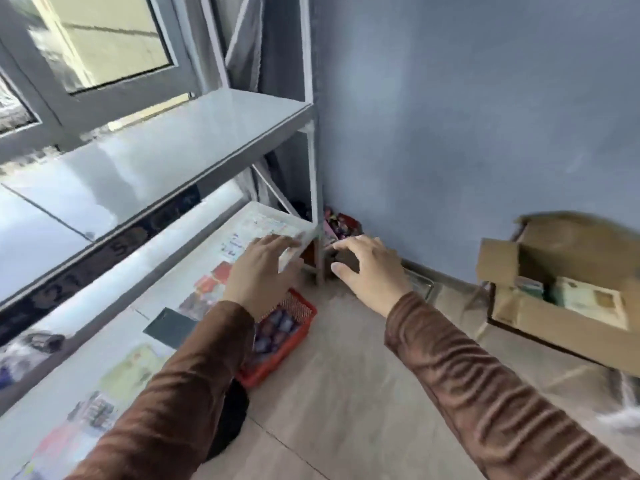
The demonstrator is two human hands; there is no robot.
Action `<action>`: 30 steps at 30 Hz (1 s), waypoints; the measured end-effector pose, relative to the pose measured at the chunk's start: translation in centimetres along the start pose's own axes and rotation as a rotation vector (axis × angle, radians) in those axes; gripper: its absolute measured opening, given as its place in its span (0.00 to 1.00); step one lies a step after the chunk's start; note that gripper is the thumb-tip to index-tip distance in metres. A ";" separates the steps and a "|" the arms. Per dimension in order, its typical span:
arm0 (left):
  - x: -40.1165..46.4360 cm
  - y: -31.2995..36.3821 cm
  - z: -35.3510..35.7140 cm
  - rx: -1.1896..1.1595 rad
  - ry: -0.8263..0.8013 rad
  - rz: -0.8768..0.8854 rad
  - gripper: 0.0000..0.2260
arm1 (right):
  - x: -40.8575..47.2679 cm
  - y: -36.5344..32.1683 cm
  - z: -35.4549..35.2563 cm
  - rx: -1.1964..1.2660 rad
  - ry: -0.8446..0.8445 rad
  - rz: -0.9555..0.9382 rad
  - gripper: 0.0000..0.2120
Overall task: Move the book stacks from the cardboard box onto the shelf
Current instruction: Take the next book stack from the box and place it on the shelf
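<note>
A grey metal shelf (pixel 162 157) stands at the left, with several book stacks lying flat on its lower board (pixel 173 296). The stack at the board's right end (pixel 266 223) lies just beyond my left hand (pixel 259 271), whose spread fingers reach its near edge. My right hand (pixel 370 268) hovers beside it with fingers spread, holding nothing, above the floor by the shelf post. The cardboard box (pixel 554 323) sits open on the floor at the right, with book stacks (pixel 585 299) inside.
A red plastic basket (pixel 298 327) of small purple items sits on the floor under my left arm. Coloured packets (pixel 339 223) lie in the corner behind the shelf post. A blue wall rises ahead; a window is at the upper left.
</note>
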State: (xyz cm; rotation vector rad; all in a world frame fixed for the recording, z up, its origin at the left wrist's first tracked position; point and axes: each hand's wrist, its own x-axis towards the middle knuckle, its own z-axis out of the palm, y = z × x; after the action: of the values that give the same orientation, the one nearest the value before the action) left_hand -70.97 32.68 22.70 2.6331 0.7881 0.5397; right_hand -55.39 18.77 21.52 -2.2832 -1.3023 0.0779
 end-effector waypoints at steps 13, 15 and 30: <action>10.6 29.1 24.9 -0.138 -0.370 0.183 0.15 | -8.4 34.5 -12.4 0.033 -0.010 0.410 0.17; 12.3 31.6 27.9 -0.148 -0.417 0.196 0.15 | -8.4 38.2 -13.0 0.052 -0.014 0.451 0.18; 24.6 45.3 50.4 -0.224 -0.772 0.195 0.18 | -7.5 62.9 -14.4 0.139 -0.055 0.848 0.21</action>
State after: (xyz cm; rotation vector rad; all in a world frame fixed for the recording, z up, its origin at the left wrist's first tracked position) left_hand -9.11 0.66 4.20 2.4110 0.2132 -0.3312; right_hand -5.55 -19.09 4.09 -2.5500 -0.2575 0.5001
